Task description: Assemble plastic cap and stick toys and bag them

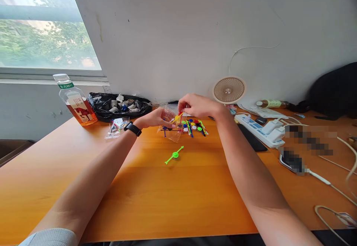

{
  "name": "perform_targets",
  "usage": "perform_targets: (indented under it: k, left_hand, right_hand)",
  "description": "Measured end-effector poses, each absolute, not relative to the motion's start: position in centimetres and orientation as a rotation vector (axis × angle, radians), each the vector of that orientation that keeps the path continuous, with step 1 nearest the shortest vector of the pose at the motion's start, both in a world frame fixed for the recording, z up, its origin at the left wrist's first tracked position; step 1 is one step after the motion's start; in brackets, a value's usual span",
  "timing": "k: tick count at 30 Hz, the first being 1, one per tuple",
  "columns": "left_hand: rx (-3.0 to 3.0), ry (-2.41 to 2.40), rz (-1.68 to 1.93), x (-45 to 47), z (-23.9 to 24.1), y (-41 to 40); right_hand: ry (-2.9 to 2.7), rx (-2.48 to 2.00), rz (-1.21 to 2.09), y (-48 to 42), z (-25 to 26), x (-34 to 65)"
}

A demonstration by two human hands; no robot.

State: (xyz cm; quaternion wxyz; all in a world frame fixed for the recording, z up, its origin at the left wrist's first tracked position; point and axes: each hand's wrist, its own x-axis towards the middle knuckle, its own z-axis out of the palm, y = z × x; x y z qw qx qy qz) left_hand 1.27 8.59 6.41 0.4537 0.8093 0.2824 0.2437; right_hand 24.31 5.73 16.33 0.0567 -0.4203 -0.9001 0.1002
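My left hand (154, 119), with a black band at the wrist, is closed on a clear plastic bag (174, 136). Small coloured plastic parts show in and behind the bag. My right hand (195, 105) is pinched at the bag's upper part, where red and yellow pieces show below its fingertips; what exactly it grips is hidden. A bright green arrow spinner (175, 155) with a round hub lies on the table in front of both hands. Just right of the bag are coloured discs (194, 127) and several thin arrow-shaped sticks (203, 127).
At the left stand a tea bottle (79, 106), a black bag of cardboard-like rolls (96, 108) and a small clear packet (115, 128). To the right are a round fan (229, 89), a white power strip (258, 128), cables (319, 177) and a lying bottle (272, 104).
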Motion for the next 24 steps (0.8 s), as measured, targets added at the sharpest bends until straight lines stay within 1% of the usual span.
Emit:
perform_targets:
  k: [3,14,21,24]
  left_hand:
    - [2.005,0.699,0.581,1.15,6.29,8.58]
    - [2.015,0.667,0.571,1.34,6.93,8.11]
    - [1.957,0.742,0.588,1.15,6.33,8.5]
    - [1.97,0.726,0.589,1.14,6.32,8.53]
  right_hand:
    - [-2.699,-1.225,0.275,5.72,16.51,24.56]
    - [-2.788,-1.077,0.381,5.55,16.59,24.67]
    - [-2.729,-1.101,0.278,5.39,16.67,24.54]
    - [-2.719,-1.101,0.302,5.27,16.86,24.63]
